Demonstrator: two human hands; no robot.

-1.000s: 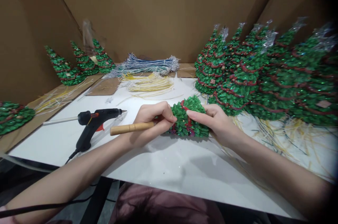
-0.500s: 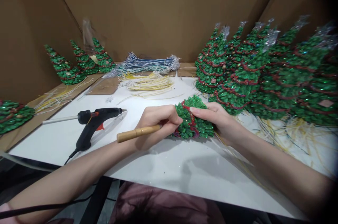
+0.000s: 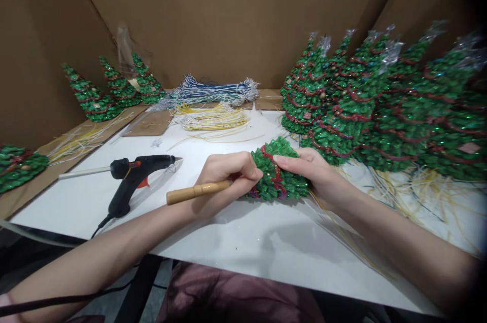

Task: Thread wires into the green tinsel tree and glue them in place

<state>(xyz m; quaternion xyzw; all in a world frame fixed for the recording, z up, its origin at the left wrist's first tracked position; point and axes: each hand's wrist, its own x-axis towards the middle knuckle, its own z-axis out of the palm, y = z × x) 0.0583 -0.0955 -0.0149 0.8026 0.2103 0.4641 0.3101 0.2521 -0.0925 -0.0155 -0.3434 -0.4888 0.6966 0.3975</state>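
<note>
My left hand is closed round a tool with a turned, light wooden handle. The handle sticks out to the left; the tool's working end is hidden behind my fingers at the tree. In my right hand is a small green Christmas tree figure with red garland, lying on its side above the white table. My right thumb presses on its front near the garland, and the other fingers are behind it. Thin yellow and white wires trail from the tree's right end toward the table's front edge.
A black hot glue gun lies on the white tabletop at left. Bundles of blue-white and yellow wires lie at the back. Several decorated trees crowd the right; more trees stand left. Cardboard walls enclose the table.
Both hands, the wooden-handled tool and the tree hold almost the same position. The view has shifted very slightly; nothing was picked up or let go.
</note>
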